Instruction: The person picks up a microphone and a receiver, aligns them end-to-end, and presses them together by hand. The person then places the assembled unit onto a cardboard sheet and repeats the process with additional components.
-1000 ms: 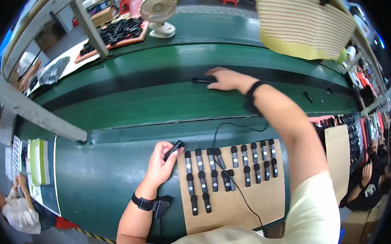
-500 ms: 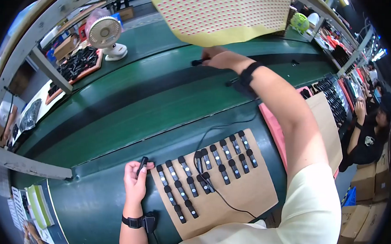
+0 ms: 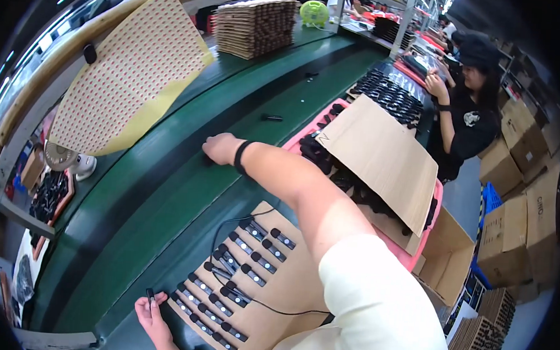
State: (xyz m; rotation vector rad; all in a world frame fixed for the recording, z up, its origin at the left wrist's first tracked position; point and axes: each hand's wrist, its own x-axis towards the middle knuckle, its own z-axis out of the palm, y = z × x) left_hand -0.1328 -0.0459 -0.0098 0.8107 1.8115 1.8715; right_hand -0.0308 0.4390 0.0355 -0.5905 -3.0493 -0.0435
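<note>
My left hand [image 3: 152, 315] is closed around a small black clip-on microphone [image 3: 151, 294], held upright off the left corner of a cardboard sheet [image 3: 294, 274]. Several black microphones [image 3: 283, 238] with foam tops lie in slanting rows on that sheet. A thin black cable [image 3: 285, 313] runs across them, one looped end among the rows. Stretched far forward, my right hand [image 3: 221, 148] is low over the green conveyor belt [image 3: 159, 188], fingers curled down; a dark bit shows beneath, too hidden to name. Farther along the belt lies a black microphone [image 3: 271, 117].
On my right a pink tray [image 3: 432, 237] holds black parts under a cardboard sheet [image 3: 382, 158]. A co-worker [image 3: 469, 121] stands beyond. A yellow sticker sheet [image 3: 130, 72] hangs at the left, near a white fan [image 3: 81, 164]. Cardboard stacks [image 3: 253, 28] stand across the belt.
The view has swung to the right, so the tray and co-worker show more fully. My right hand, earlier pinching a black piece, is now lower over the belt. My left hand keeps its microphone.
</note>
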